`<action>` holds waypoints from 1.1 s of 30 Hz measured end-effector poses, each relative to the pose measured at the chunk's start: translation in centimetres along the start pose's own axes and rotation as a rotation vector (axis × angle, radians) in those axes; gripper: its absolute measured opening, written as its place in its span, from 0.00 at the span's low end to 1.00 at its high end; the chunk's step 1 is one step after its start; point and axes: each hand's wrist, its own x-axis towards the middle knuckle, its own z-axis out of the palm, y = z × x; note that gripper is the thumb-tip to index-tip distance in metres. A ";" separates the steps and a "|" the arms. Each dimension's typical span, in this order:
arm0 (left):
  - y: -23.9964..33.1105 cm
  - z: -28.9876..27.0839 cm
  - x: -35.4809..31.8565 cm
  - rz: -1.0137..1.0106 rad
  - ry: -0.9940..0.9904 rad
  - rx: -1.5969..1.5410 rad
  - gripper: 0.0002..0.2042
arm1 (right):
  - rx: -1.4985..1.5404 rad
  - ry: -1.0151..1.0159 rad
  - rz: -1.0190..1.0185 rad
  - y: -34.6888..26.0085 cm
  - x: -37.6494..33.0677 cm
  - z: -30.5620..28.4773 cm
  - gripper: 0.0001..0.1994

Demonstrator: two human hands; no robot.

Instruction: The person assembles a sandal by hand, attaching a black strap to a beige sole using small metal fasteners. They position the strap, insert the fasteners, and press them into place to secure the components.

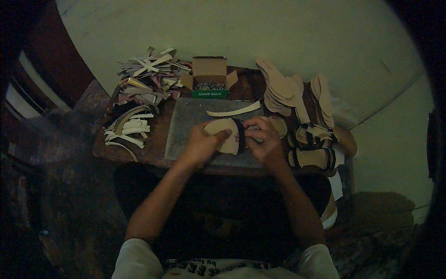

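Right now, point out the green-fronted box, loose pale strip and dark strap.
Green-fronted box [209,94]: head view, on its front wall.
Loose pale strip [234,112]: head view, about mid-length.
Dark strap [240,136]: head view, middle of the band.

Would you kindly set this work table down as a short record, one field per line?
Left hand: grips a tan sole, thumb on top
Right hand: fingers at the black strap across that sole
Work surface: grey board, pale strip lying on it
Container: open green-fronted box, small metal pieces inside
Left side: pile of strips
Right side: stacked soles, black-strapped sandals
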 end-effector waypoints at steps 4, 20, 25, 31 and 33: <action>-0.8 0.4 0.1 0.015 -0.043 -0.011 0.15 | -0.032 -0.033 0.019 0.6 -0.4 0.4 0.15; -1.5 1.3 -0.1 0.066 -0.075 0.007 0.14 | 0.203 0.011 0.139 -0.2 0.8 -0.5 0.12; -1.1 1.0 -0.5 0.095 -0.055 0.036 0.15 | 0.039 0.018 0.018 0.0 0.7 -0.1 0.13; -1.1 1.1 -0.4 0.108 -0.054 0.029 0.15 | 0.089 0.033 0.007 0.5 0.3 0.4 0.19; -1.1 1.1 -0.4 0.107 -0.051 0.044 0.15 | 0.093 0.045 0.034 0.1 0.5 0.4 0.18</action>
